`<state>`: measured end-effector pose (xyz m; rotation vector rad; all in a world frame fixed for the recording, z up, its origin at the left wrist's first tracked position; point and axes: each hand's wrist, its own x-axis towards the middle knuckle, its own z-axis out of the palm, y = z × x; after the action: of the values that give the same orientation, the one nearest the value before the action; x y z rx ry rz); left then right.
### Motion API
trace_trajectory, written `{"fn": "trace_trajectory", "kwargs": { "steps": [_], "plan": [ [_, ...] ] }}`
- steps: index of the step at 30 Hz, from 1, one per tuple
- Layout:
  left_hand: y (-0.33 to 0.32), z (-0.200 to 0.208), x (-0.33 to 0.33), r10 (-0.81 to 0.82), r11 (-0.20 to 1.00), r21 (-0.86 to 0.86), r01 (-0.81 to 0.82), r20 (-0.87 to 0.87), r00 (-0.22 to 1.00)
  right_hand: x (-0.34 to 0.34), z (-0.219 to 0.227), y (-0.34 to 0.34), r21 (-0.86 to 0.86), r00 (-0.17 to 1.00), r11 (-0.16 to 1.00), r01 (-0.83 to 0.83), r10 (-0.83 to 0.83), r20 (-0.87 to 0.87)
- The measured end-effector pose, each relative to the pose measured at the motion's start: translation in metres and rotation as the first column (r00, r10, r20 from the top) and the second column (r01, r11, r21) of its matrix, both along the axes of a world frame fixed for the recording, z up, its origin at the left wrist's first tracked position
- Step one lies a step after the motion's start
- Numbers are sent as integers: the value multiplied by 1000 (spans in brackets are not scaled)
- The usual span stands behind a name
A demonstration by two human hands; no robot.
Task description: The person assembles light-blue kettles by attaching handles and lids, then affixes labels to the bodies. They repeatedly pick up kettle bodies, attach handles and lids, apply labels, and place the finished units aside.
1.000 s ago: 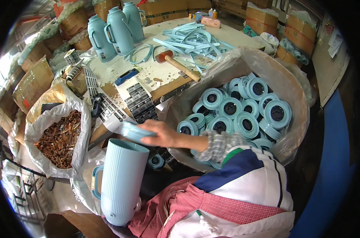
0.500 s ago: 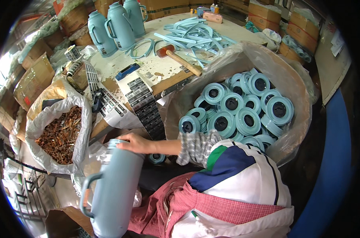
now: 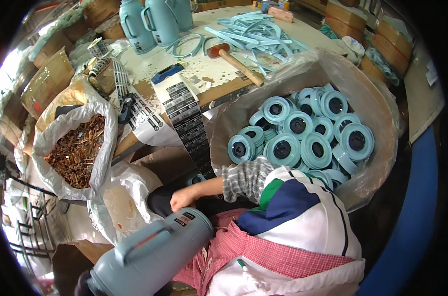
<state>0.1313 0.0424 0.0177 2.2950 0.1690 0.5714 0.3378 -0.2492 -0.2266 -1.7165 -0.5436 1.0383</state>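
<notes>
A pale blue vacuum flask [image 3: 150, 261] with a side handle lies tilted across my lap. Its label-bearing end points up and right; the other end reaches the lower left edge. My right hand [image 3: 184, 197] is curled closed just beyond the labelled end, and its fingertips are hidden. It seems apart from the flask. At the flask's lower left end there is a dark shape [image 3: 83, 283], perhaps a gloved left hand; its fingers cannot be made out. Left of my right hand is a crumpled clear plastic bag [image 3: 130, 197].
A carton [image 3: 389, 163] lined with plastic holds many round blue parts [image 3: 298, 125]. Metal scraps [image 3: 78, 153] fill a white sack [image 3: 103, 167]. On the table [image 3: 204, 71] are a mallet [image 3: 241, 66], blue strips [image 3: 258, 37], a label sheet [image 3: 179, 106] and several flasks [image 3: 160, 24].
My right hand has let go of the flask's neck and moved down and right. The flask has swung from nearly upright to tilted, its labelled end now toward my right hand.
</notes>
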Motion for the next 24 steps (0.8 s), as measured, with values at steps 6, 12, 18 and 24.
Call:
{"fn": "trace_trajectory", "kwargs": {
  "steps": [6, 12, 18, 24],
  "plan": [
    [1, -6, 24, -161, 987, -56, 151, -278, 947, 131, 75, -191, 491, 3, 529, 693, -682, 731],
    [-31, -5, 30, -107, 987, 127, 98, 62, 992, 146, 111, -412, -21, 1, 128, 992, 153, 988],
    [-96, 5, 46, -410, 708, 678, 197, 168, 897, 175, 110, -473, 592, -150, -195, 782, -981, -125],
    [-139, 2, 20, -583, 571, 542, 617, -261, 769, 207, 172, -514, 588, 64, -645, 488, -645, -761]
  ]
}}
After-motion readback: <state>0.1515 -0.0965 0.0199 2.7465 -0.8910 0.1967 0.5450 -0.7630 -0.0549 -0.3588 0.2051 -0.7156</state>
